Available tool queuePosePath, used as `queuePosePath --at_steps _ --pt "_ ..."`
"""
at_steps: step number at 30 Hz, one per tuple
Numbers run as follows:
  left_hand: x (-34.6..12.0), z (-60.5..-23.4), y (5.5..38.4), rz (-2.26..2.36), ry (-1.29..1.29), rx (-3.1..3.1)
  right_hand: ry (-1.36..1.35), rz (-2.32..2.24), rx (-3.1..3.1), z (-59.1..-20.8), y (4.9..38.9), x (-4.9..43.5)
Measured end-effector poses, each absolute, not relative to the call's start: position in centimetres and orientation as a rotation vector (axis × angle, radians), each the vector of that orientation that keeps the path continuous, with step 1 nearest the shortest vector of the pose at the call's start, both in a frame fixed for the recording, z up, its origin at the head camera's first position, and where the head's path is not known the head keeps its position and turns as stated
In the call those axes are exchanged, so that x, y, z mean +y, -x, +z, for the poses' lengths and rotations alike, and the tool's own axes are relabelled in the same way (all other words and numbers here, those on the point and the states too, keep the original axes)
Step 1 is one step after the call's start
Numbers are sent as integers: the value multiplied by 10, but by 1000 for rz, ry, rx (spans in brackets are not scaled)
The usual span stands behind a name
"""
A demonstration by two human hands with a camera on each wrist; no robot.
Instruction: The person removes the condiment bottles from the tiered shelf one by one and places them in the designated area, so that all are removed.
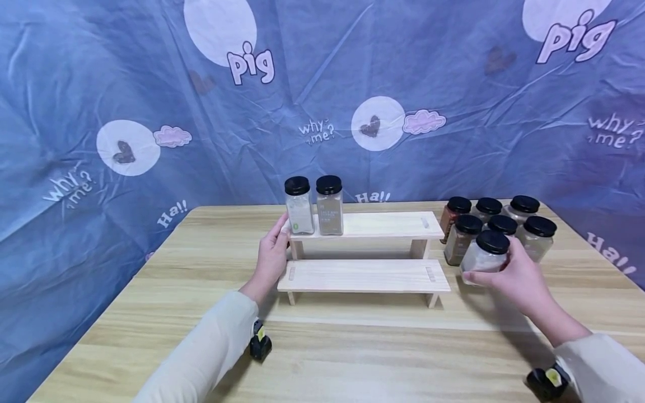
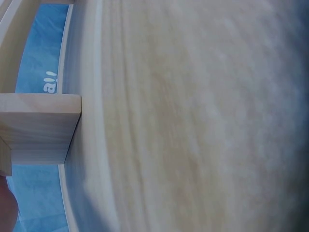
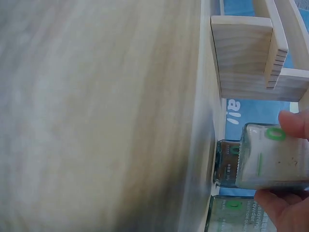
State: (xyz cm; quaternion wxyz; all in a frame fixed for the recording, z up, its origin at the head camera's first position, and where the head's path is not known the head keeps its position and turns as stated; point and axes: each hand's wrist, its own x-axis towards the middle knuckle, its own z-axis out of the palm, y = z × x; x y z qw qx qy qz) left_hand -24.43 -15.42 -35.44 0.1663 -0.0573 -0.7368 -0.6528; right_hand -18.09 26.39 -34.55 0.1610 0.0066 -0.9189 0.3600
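A two-step wooden shelf point(image 1: 363, 275) stands on the table. At the left end of its upper board, my left hand point(image 1: 272, 257) holds the edge, beside a black-lidded jar point(image 1: 300, 215) of pale contents. A second jar point(image 1: 330, 215), with grey-brown contents, stands to the right of that one. My right hand point(image 1: 521, 277) grips a glass spice jar point(image 1: 482, 262) of white contents, thumb on one side and fingers on the other. In the right wrist view, the held jar point(image 3: 270, 159) shows a green mark. Only a fingertip point(image 2: 7, 208) appears in the left wrist view.
Several more black-lidded jars point(image 1: 539, 238) cluster at the table's back right, beside and behind the held one; one jar point(image 1: 456, 212) has red contents. A blue printed cloth point(image 1: 322, 157) hangs behind the wooden table point(image 1: 363, 358).
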Motion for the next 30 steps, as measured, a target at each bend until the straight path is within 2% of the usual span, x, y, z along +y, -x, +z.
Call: queuePosePath --at_steps 30 --pt "-154 -354 245 -1908 177 -2062 0 1068 -2679 -362 186 259"
